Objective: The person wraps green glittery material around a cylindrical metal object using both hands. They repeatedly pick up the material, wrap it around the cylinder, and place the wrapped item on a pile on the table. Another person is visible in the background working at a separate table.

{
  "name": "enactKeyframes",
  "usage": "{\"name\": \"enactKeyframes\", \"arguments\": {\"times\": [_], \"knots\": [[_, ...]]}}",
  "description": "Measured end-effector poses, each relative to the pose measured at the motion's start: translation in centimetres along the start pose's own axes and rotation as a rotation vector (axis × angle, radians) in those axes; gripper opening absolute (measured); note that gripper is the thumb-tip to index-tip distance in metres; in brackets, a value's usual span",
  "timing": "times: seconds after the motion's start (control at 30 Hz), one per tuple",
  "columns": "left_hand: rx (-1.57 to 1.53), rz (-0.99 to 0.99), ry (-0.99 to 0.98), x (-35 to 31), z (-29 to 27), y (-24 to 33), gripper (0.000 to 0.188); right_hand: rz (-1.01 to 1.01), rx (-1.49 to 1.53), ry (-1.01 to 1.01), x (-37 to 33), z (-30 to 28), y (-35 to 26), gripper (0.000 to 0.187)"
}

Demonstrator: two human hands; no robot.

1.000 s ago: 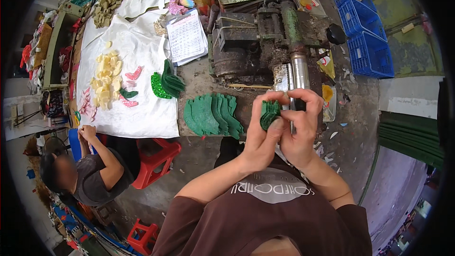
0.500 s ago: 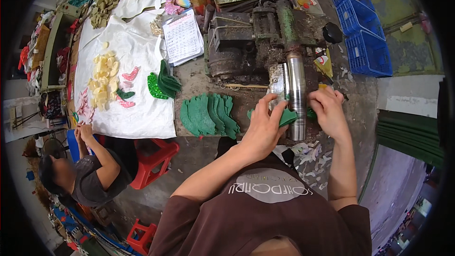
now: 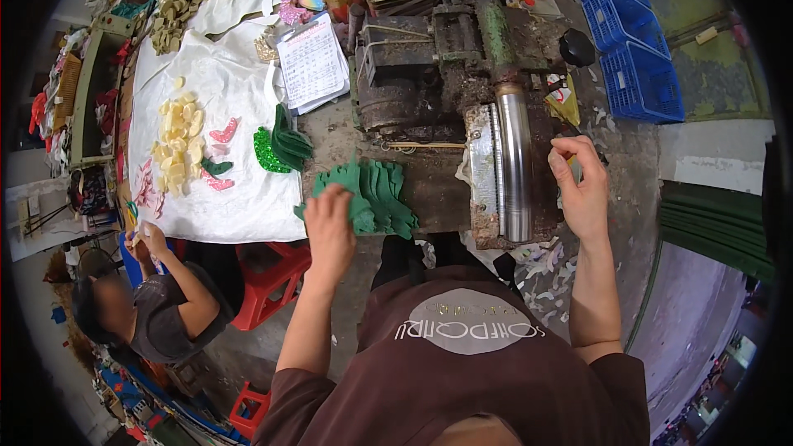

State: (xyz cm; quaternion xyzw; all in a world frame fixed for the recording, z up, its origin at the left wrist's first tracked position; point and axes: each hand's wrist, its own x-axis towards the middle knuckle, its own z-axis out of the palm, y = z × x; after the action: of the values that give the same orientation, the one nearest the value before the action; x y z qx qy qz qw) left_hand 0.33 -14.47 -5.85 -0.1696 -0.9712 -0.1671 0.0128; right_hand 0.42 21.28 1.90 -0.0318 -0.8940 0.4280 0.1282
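At the table's front edge my left hand (image 3: 331, 227) lies on the left end of a row of overlapping curved green felt-like pieces (image 3: 382, 198). Its fingers, slightly blurred, are closed over a green piece that sticks out on both sides of them. My right hand (image 3: 583, 190) hovers just right of a shiny metal roller (image 3: 515, 169), fingers loosely bent and thumb apart, with nothing visible in it. The roller belongs to a worn, grimy green machine (image 3: 405, 74); no piece lies on it.
A white cloth (image 3: 248, 58) bears yellowish pieces (image 3: 178, 144), pink glitter pieces, and a green stack (image 3: 289, 149) next to green glitter. A clipboard of papers (image 3: 312, 64) leans by the machine. Blue crates (image 3: 640, 83) stand right; a co-worker (image 3: 165, 306) sits left by a red stool (image 3: 268, 281).
My left hand has moved left from the roller to the row of green pieces, taking a green piece with it. The right hand has lifted slightly and loosened beside the roller.
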Motion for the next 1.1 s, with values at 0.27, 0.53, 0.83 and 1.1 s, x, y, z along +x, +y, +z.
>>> {"name": "enactKeyframes", "arguments": {"times": [0.27,0.53,0.83,1.1], "knots": [[-0.556,-0.005,-0.397,0.3,0.4,2.4,0.031,-0.061,0.048,-0.007,-0.2,0.4,-2.4,0.013],[-1.786,0.046,-0.062,4.8,-1.8,14.3,0.056,-0.342,-0.046,0.067,-2.5,6.3,-7.7,0.02],[-1.104,-0.173,0.041,5.9,-2.5,12.3,0.021,0.043,0.121,0.107,-0.5,-0.4,-4.3,0.012],[-0.647,0.191,-0.135,5.5,0.0,14.6,0.058,0.02,-0.297,-0.381,0.8,-1.1,1.4,0.008]]}}
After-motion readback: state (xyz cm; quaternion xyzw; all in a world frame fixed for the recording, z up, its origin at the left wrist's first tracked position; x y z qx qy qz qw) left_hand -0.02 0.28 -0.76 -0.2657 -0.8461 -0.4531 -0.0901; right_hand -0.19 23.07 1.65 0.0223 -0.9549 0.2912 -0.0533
